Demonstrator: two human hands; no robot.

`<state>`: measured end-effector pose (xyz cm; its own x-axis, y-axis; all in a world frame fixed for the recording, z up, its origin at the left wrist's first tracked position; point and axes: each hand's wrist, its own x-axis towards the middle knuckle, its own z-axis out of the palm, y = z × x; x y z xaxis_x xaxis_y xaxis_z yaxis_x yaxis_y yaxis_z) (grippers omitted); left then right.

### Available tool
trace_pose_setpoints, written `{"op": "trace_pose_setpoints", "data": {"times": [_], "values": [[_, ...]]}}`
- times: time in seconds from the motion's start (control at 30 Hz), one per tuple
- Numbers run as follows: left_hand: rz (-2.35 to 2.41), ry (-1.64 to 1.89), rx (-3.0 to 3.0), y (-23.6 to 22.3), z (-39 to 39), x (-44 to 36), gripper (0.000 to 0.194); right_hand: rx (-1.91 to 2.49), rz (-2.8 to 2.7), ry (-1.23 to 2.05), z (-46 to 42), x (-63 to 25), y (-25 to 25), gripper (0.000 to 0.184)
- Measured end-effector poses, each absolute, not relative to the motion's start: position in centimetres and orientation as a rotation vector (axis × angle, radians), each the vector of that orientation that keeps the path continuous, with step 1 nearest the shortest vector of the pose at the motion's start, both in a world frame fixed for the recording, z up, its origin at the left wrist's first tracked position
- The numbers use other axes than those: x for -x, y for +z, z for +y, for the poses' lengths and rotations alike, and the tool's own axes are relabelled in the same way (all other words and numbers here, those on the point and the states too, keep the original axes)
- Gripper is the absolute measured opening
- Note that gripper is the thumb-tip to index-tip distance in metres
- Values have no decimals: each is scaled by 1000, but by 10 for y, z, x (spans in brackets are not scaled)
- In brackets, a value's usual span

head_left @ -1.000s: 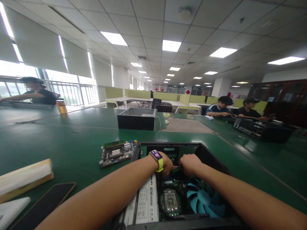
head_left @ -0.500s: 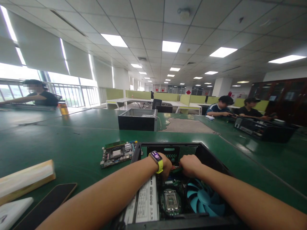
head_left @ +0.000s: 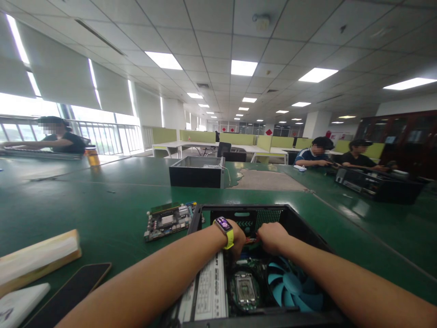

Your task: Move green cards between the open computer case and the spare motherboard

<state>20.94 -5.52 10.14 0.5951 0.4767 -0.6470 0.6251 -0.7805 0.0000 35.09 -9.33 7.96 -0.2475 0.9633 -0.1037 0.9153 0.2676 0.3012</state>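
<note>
Inside the open computer case on the green table, a small reddish part is apparently being worked by the left hand and right hand, though whether it is grasped by their fingers cannot be told, and fine two-handed control seems called for next.

Office | white desks | yellow-green partitions | black chair | ceiling lights

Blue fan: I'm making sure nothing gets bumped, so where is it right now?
In the head view, the blue fan sits low and right of centre, inside the open black computer case, just right of the metal CPU socket.
</note>
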Motion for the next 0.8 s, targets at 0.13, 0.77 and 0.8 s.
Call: {"op": "trace_pose_setpoints", "data": {"times": [0.13,0.77,0.8], "values": [[839,-998,-2607,108,-59,-211,35,-1747,2272,249,-96,-351,83,29],[1774,822,-2350,91,12,-22,50,-1156,3338,-346,-222,-293,182,45],[1852,644,-2345,73,14,-10,53,-873,3329,-210,-239,-276,176,38]]}}
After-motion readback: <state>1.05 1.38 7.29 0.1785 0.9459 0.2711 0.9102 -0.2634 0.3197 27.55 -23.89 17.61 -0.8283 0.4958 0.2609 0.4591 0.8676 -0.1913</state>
